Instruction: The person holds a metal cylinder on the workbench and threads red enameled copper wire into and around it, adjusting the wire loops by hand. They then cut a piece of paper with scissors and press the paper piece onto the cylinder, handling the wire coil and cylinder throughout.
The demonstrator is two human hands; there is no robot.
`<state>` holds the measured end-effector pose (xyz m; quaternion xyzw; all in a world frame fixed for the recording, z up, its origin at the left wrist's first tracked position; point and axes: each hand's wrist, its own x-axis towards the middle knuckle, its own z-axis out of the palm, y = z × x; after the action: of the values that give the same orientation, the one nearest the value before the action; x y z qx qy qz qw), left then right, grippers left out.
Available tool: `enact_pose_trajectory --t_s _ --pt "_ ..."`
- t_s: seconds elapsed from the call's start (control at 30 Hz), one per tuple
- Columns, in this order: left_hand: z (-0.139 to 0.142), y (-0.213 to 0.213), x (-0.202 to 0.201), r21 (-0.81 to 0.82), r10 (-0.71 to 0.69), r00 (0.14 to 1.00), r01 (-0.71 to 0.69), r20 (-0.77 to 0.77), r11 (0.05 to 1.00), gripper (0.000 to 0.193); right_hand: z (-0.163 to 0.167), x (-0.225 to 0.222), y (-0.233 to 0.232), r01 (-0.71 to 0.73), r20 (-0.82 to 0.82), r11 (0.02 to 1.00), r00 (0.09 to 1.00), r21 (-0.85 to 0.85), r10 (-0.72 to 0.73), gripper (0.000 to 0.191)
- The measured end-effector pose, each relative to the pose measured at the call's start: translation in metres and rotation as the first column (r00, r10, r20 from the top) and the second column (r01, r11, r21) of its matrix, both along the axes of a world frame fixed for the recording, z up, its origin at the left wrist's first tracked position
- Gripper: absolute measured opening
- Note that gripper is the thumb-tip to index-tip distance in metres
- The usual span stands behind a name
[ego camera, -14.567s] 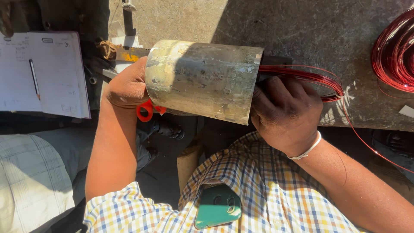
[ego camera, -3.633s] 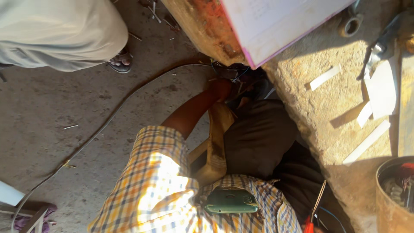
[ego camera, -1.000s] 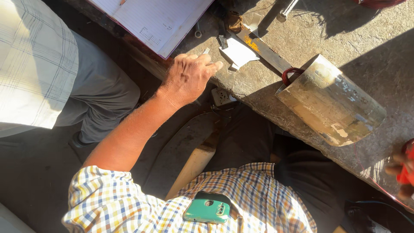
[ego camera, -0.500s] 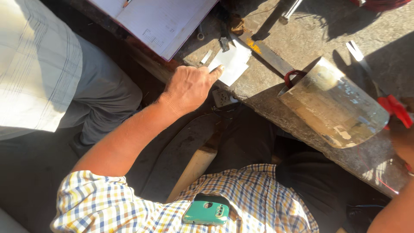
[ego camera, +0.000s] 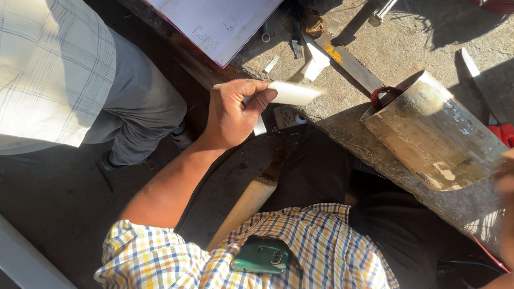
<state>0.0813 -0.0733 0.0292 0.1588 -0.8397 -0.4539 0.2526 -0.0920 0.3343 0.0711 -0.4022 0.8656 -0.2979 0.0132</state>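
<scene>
My left hand (ego camera: 231, 111) is raised in front of the bench edge and pinches a strip of white paper (ego camera: 293, 93) between thumb and fingers. The strip points right, over the stone bench (ego camera: 407, 48). A dull metal cylinder (ego camera: 436, 134) lies on its side on the bench, with a coil of dark red wire (ego camera: 381, 94) at its left end. My right hand (ego camera: 506, 176) shows only as a blurred sliver at the right frame edge, next to the cylinder's right end. Whether that hand holds anything cannot be told.
An open notebook (ego camera: 217, 21) lies at the bench's top left. More white paper slips (ego camera: 316, 63), a flat metal bar (ego camera: 350, 64) and small tools lie near it. Another person in a checked shirt and grey trousers (ego camera: 80, 80) stands at left. A green phone (ego camera: 262, 256) sits in my shirt pocket.
My left hand has lifted off the bench with a white paper strip pinched in it. The view has shifted slightly, and my right hand has come in at the right edge.
</scene>
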Motion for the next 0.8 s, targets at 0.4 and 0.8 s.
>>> enact_pose_trajectory --t_s 0.4,0.8 --pt "0.021 0.040 0.010 0.330 -0.386 0.832 0.263 0.399 0.907 0.028 -0.084 0.072 -0.126 0.190 0.867 0.916 0.434 -0.353 0.244 0.029" --pt "0.009 0.051 0.018 0.409 -0.189 0.981 0.154 0.046 0.899 0.049 -0.108 0.075 -0.121 0.298 0.884 0.859 0.354 -0.416 0.305 0.029"
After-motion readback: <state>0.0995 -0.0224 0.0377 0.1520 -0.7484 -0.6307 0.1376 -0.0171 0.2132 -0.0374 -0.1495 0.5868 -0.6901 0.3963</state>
